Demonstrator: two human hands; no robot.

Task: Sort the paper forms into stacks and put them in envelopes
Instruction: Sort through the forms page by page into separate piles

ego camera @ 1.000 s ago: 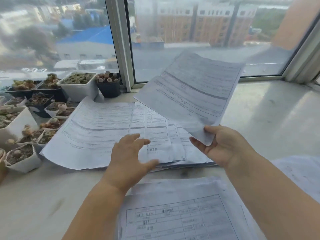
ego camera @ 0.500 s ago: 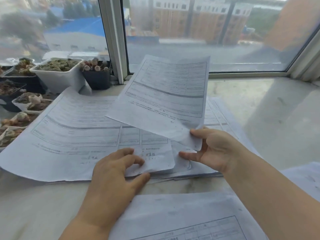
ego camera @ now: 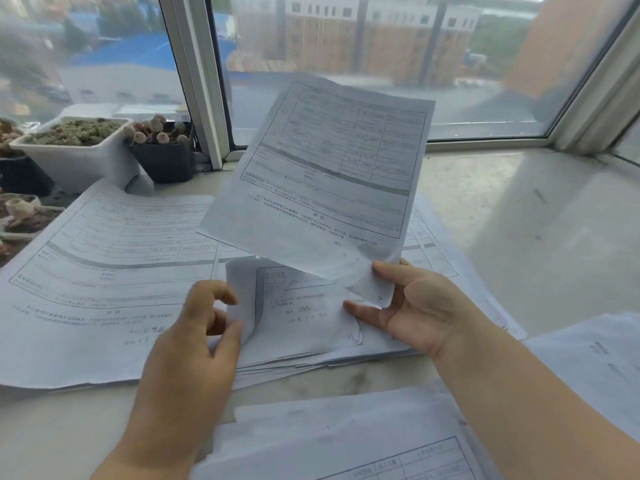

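A pale stone ledge [ego camera: 519,237] under a big window [ego camera: 346,46] is used as the desk. Buildings and a blue roof are seen through the glass, but they are blurred.

Beyond the left hand [ego camera: 194,344], a wide sheet [ego camera: 104,271] is spread flat on the ledge. Farther off on that side, a white pot [ego camera: 79,157] and a black pot [ego camera: 166,161] with small plants are set by the window frame. More pots are cut off at the edge.

Between the two hands, a stack of forms [ego camera: 304,334] is laid on the ledge. The corner of its top sheet is pinched and curled up by the left hand's thumb and fingers.

One form [ego camera: 325,174] is held up in the air above the stack. Its lower corner is gripped by the right hand [ego camera: 415,313], with the thumb on top and the fingers under it.

Nearer than the hands, another pile of paper [ego camera: 346,438] is seen, cut off at the bottom. More paper [ego camera: 595,362] is seen past the right arm, also cut off.

The print on every sheet is too small and soft to be read. Part of the stack is hidden by the raised form and the hands.
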